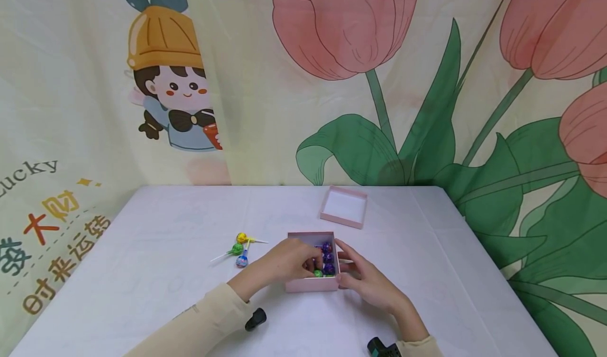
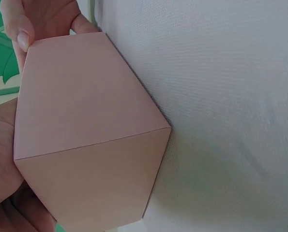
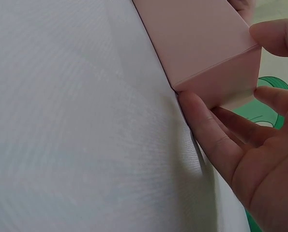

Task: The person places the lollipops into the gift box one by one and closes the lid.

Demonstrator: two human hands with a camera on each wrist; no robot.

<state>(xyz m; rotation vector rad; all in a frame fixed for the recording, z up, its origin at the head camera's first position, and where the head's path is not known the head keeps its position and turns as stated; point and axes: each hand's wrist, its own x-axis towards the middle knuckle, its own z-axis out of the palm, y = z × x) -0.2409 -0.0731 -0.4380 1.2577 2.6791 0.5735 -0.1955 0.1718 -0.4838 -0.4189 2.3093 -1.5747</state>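
Observation:
A pink open-topped box (image 1: 310,285) stands on the table, with several purple-wrapped candy balls (image 1: 328,258) along its right side. A green candy (image 1: 318,273) lies at its near end. My left hand (image 1: 291,259) reaches over the left wall, fingers bent down inside; I cannot tell whether they pinch a candy, as the left wrist view shows mostly the box's outer walls (image 2: 90,96). My right hand (image 1: 372,283) rests against the right wall, thumb near the front corner. In the right wrist view, the fingers (image 3: 211,128) spread along the box's side and bottom edge.
Left of the box lie three lollipops: a yellow one (image 1: 242,238), a green one (image 1: 236,249) and a blue one (image 1: 242,261). The pink box lid (image 1: 343,206) lies inside-up behind the box. A printed cloth (image 1: 256,109) hangs behind the white table (image 1: 189,214).

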